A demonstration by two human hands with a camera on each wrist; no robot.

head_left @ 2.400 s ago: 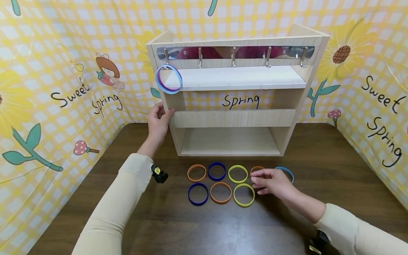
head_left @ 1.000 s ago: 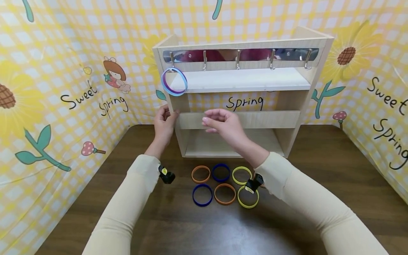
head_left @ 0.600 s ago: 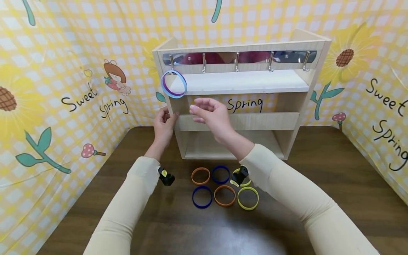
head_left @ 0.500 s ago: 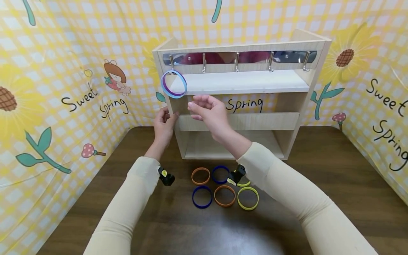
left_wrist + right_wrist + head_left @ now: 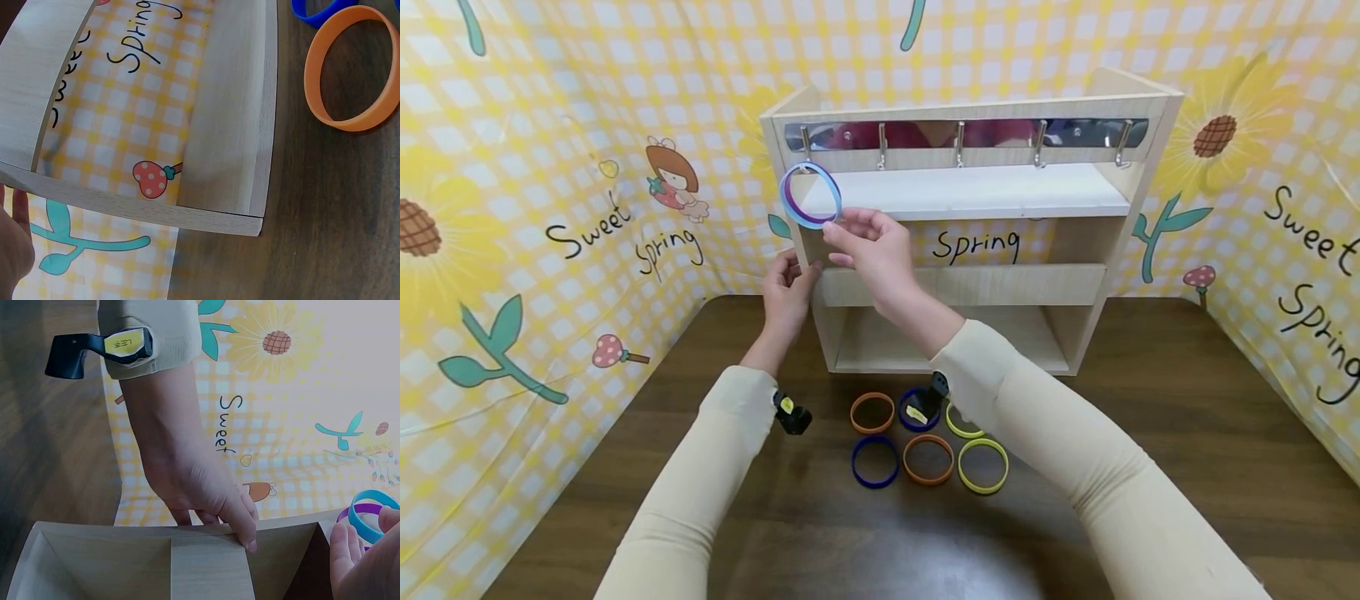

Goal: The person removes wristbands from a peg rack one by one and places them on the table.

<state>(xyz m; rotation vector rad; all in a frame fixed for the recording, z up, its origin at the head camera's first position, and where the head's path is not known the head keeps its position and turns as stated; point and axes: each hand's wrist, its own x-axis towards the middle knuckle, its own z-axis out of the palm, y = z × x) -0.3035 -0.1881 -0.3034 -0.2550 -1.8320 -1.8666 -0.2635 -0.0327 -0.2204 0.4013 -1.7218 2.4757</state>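
Note:
A light blue wristband (image 5: 838, 197) and a purple wristband (image 5: 367, 509) hang together from the leftmost hook of a wooden shelf (image 5: 1022, 285). My right hand (image 5: 880, 260) is raised beside them, thumb and fingers apart, the thumb tip overlapping the light blue band's lower right edge in the head view. Nothing else shows between those fingers. My left hand (image 5: 786, 300) grips the shelf's left side panel, thumb at the front edge and the other fingers behind it. In the right wrist view the left thumb lies over the panel edge.
Several wristbands lie on the dark table in front of the shelf: orange (image 5: 872, 431), dark blue (image 5: 876, 486), a second orange (image 5: 928, 482) and yellow (image 5: 983, 492). My right sleeve (image 5: 1045, 425) hides part of the table. Bare hooks continue along the metal strip (image 5: 925, 133).
My right hand has left the wristbands on the table and moved up and left to the hanging pair. The left hand has kept its grip on the shelf side.

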